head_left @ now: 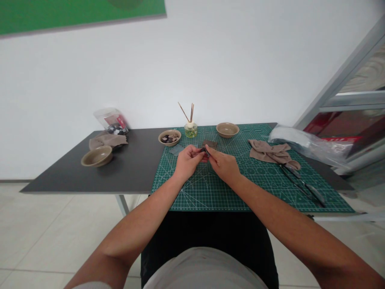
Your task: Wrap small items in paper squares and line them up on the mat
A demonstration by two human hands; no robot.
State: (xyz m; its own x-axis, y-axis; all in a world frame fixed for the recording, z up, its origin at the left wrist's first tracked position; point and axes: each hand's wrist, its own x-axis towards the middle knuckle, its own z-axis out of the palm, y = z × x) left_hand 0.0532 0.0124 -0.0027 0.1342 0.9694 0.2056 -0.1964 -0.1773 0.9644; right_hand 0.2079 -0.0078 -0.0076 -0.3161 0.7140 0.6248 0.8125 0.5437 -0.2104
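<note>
Over the green cutting mat [228, 196], my left hand [189, 159] and my right hand [223, 161] meet at the fingertips. Both pinch a small dark piece [205, 151], too small to identify. Just behind the fingers a flat brownish piece [212, 144] lies on the mat. A clear plastic piece [177, 149] lies left of my left hand. Farther back stand a bowl [164, 142] with dark and light pieces in it, a glass diffuser [191, 129] with sticks, and a second bowl [227, 130] that shows no contents.
On the right lie a crumpled brown cloth [267, 151], dark-framed glasses or a similar tool [303, 188] and a plastic bag [306, 145]. At the left are a tilted bowl [98, 157], another cloth [108, 141] and a clear container [111, 118]. A white wall rises behind the table.
</note>
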